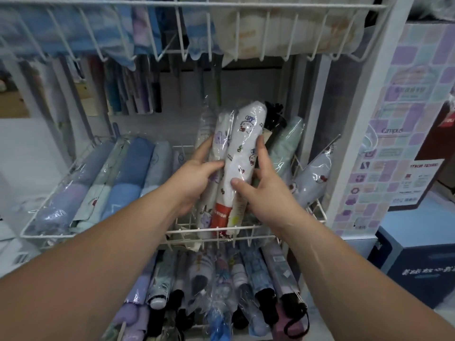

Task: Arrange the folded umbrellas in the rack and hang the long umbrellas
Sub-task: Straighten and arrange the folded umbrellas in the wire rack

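Two folded umbrellas (246, 134) lie between curled fingers (263, 153).

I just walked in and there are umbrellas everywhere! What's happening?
A person is tidying folded umbrellas in a white wire rack. The left hand grips a purple-print umbrella and the right hand grips a white cartoon-cat umbrella, both plastic-wrapped and standing tilted in the middle basket. Blue folded umbrellas lie in a row to the left, and lower umbrellas fill the tier below.
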The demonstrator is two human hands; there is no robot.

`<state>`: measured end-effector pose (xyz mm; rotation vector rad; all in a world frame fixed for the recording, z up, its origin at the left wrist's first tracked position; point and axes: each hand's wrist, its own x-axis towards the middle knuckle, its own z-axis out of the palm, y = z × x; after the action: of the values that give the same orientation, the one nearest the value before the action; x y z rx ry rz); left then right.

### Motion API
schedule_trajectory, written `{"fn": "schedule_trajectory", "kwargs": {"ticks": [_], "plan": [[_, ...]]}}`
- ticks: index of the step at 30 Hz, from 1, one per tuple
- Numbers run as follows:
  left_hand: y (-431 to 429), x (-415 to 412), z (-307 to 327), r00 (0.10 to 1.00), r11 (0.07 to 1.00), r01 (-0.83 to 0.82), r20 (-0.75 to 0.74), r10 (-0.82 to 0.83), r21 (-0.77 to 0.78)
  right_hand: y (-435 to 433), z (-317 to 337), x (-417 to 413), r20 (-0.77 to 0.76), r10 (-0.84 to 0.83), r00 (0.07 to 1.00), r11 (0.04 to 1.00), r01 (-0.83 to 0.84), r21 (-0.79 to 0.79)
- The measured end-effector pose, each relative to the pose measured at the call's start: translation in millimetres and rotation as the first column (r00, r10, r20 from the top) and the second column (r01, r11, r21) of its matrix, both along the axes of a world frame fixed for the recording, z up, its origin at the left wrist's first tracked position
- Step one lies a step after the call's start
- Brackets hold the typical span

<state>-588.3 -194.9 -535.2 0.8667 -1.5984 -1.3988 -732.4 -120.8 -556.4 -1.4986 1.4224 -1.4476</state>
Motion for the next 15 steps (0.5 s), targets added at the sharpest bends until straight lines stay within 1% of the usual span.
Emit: {"fn": "schedule_trajectory", "kwargs": {"ticks": [2,4,8,11,13,15], "plan": [[-1,1,-2,0.999,0.999,0.015,0.037,-0.014,-0.033,-1,-1,1,-0.014,-0.015,1.000,1.000,0.014,-0.007],[-4,2,-3,1.000,0.999,-0.008,0.019,0.009,-0.040,-1,2,3,-0.011,-0.022,1.000,1.000,0.022,-0.023],[-4,8,12,0.988,0.987,-0.140,-0.074,0.134,-0.074,-14,23,9,-0.006,0.018,1.000,0.998,-0.019,-0.064],[-9,23,32,0.965,0.968,-0.244,-0.115,0.237,-0.051,-32,45,22,0.030,0.056,0.998,0.995,-0.054,-0.084],[-13,42,41,0.951,0.956,-0.292,-0.106,0.289,-0.014,-42,51,36,0.045,0.093,0.995,0.994,-0.091,-0.056],[-14,66,46,0.940,0.940,-0.339,-0.051,0.338,-0.023,-49,50,51,0.033,0.131,0.991,0.991,-0.130,-0.016]]}}
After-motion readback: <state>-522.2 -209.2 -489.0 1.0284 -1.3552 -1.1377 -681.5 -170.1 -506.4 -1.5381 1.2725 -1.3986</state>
